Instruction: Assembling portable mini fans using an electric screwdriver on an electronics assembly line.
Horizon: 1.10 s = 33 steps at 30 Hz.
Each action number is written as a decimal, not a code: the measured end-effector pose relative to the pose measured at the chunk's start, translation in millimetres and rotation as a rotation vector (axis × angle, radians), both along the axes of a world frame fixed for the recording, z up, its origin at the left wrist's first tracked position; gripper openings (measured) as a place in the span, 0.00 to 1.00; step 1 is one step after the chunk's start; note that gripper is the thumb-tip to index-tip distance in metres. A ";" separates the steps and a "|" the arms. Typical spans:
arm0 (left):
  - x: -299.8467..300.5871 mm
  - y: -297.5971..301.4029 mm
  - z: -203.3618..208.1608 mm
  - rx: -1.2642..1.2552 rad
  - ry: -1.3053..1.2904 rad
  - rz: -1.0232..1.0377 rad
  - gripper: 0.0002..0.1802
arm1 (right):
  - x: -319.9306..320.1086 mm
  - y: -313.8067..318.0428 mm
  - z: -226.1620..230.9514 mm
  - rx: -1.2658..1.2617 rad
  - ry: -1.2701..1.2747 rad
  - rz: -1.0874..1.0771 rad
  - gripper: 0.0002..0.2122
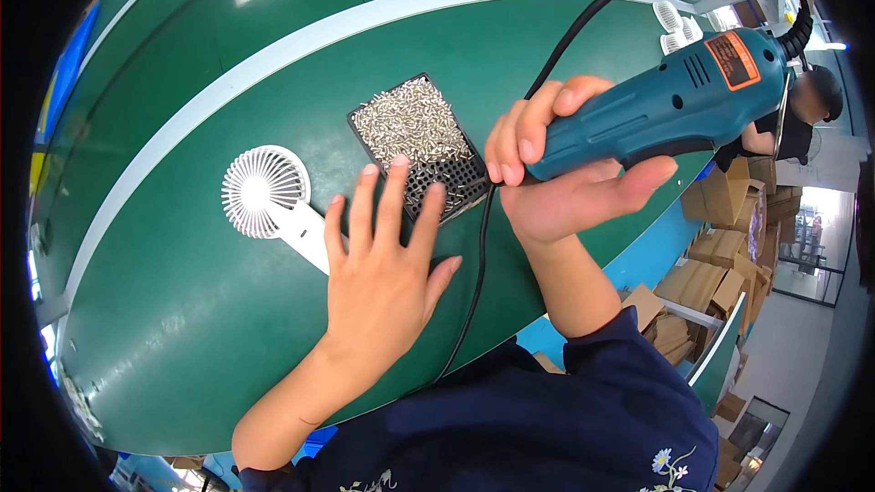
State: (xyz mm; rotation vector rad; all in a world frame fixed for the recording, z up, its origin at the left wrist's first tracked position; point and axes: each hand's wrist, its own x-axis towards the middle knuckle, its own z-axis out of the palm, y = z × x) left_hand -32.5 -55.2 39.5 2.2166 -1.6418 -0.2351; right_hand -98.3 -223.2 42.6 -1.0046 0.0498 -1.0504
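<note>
Left hand point(378, 278) open, fingers spread, tips at near-left edge of black screw tray point(468, 170); white handheld fan point(265, 191) just left, handle end hidden by the hand. Right hand point(553, 207) curled round teal electric screwdriver point(652, 100), right of tray

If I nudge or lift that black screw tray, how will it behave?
The black tray is probably heavy for its size, given the heaped metal screws. Those look small and loose, so tilting would likely spill some. Its low, broad shape suggests sliding rather than tipping when pushed.
</note>
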 end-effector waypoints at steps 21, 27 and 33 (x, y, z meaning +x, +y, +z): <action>14.6 35.8 -10.4 0.020 -0.011 -0.029 0.32 | 1.7 14.1 -12.6 -0.137 -0.003 0.090 0.41; 26.1 49.9 -17.4 -0.197 0.092 0.016 0.34 | 1.4 16.5 -21.4 -0.337 -0.032 0.217 0.43; 33.2 52.7 -17.5 -0.071 0.140 0.032 0.41 | 1.9 22.0 -23.6 -0.308 -0.009 0.180 0.43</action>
